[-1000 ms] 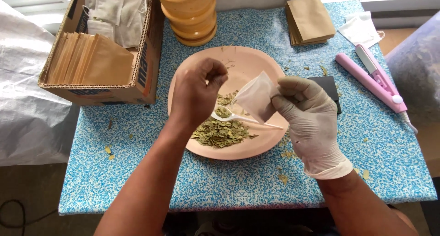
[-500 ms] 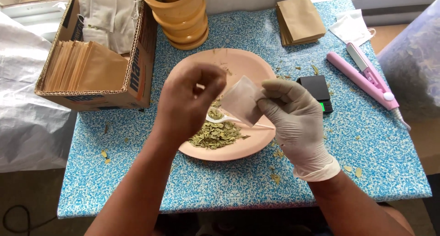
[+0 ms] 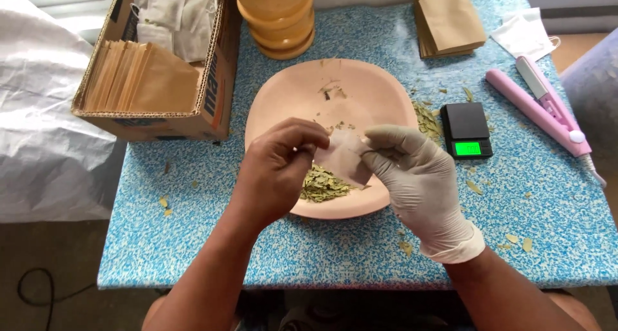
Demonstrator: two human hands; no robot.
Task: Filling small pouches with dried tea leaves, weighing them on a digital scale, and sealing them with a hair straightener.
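Note:
My bare left hand (image 3: 278,170) and my gloved right hand (image 3: 418,176) pinch a small white paper sachet (image 3: 344,158) from either side, above the front of a pink plate (image 3: 302,93). A heap of dried green leaves (image 3: 322,183) lies on the plate just beneath the sachet. The sachet's lower part is partly hidden by my fingers.
A small black scale (image 3: 468,130) with a green display sits right of the plate, and a pink sealing tool (image 3: 537,109) beyond it. A cardboard box of brown envelopes (image 3: 151,80) stands at back left. Stacked orange bowls (image 3: 277,19) and brown bags (image 3: 447,19) are behind. Leaf bits litter the blue tablecloth (image 3: 193,241).
Both hands with the sachet have come lower and nearer the plate's front edge. The view has shifted, so the scale now shows fully.

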